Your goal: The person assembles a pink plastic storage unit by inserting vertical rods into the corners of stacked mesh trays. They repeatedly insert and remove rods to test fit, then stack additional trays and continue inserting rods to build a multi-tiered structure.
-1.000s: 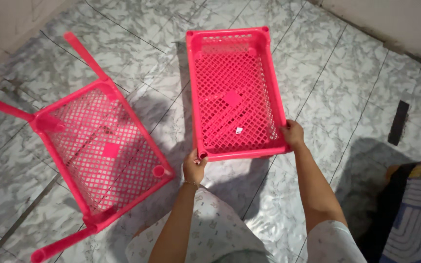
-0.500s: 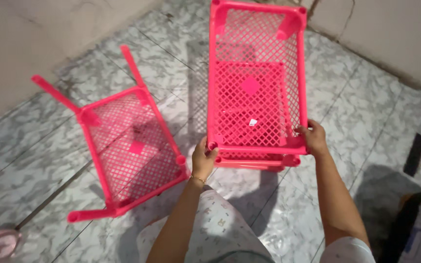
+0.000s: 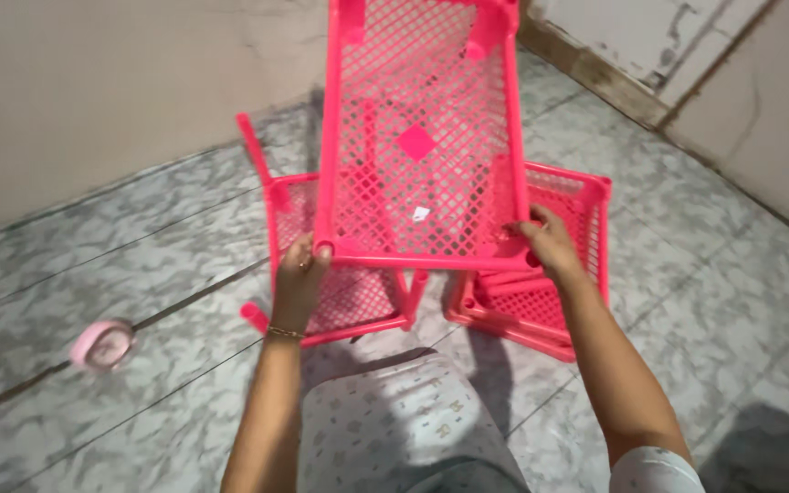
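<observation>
Bare forearms; thin gold bracelet [image 3: 285, 332] on left wrist; ring on left hand [image 3: 299, 279]; pale printed garment [image 3: 394, 429]; white short sleeve [image 3: 655, 470] right.

Small white sticker [image 3: 421, 214] on pink tray [image 3: 422, 137]

One head-worn camera looks steeply down from close above the person's arms onto the tiled floor [image 3: 139, 274] (facing toward the wall [image 3: 93, 82] where floor and wall meet)

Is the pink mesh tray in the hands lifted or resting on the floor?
Lifted: pink mesh tray is tilted, held by left hand and right hand above floor pieces.
</observation>
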